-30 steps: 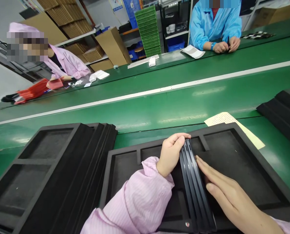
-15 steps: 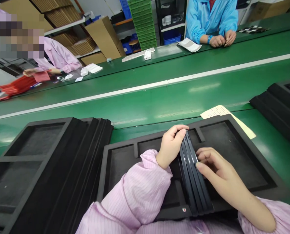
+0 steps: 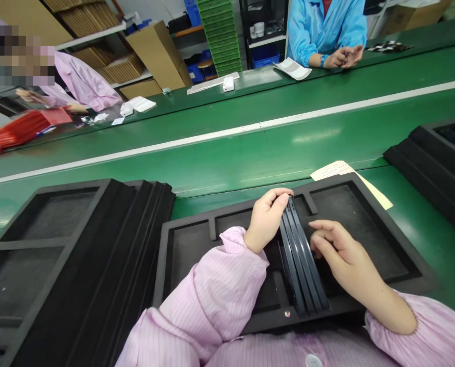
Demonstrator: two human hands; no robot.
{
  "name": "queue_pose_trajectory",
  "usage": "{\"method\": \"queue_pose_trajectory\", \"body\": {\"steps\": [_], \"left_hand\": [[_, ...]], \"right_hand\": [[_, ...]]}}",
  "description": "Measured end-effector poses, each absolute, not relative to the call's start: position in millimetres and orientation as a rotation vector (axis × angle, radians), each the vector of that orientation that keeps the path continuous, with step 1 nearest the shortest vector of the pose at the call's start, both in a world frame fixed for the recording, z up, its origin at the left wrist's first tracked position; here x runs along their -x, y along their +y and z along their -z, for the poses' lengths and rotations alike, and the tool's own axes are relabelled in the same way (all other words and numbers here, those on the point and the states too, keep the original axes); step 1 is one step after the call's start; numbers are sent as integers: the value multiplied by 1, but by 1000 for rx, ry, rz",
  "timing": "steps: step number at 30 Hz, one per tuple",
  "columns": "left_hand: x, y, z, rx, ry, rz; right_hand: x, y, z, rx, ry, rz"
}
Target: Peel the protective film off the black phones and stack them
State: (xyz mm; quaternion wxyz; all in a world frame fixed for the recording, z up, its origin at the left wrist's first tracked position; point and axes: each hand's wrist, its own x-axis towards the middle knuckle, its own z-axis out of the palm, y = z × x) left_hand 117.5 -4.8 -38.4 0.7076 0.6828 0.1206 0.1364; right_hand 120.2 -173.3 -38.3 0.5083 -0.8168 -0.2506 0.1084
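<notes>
Left hand holds dark slabs, perhaps four, across black tray to its near edge; right hand half-curled; sleeve partly hides compartments.

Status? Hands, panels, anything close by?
Left hand holds dark panels at far end. Right hand alongside, half-curled. Panels edge-up on black tray. Yellow sheet at tray's far edge.

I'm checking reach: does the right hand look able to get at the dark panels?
Probably yes: the right hand is beside the dark panels, nothing visible between; the left hand grips their far end.
</notes>
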Motion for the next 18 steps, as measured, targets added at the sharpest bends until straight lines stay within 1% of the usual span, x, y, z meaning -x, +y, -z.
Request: {"method": "queue_pose_trajectory", "body": {"steps": [5,7,9,11,14,16,18], "left_hand": [[-119,-5,39,-1524,254,-319],[-119,-8,40,-1524,247,-342],[-119,-12,43,-1521,246,-374],[-117,-15,46,-1518,238,-410],[-115,-14,46,-1506,189,-434],[-115,-10,39,-1475,146,-416],[-112,-7,27,-1429,105,-399]], "right_hand": [[-125,-178,30,2165,-1319,171],[-125,-179,19,2127,-1725,315],[-123,-178,8,2008,-2092,305],[-124,-176,-1,1930,-2318,181],[-134,-175,-10,1940,-2427,84],[-145,-176,-15,1934,-2363,166],[-155,-180,-22,1874,-2148,245]]}}
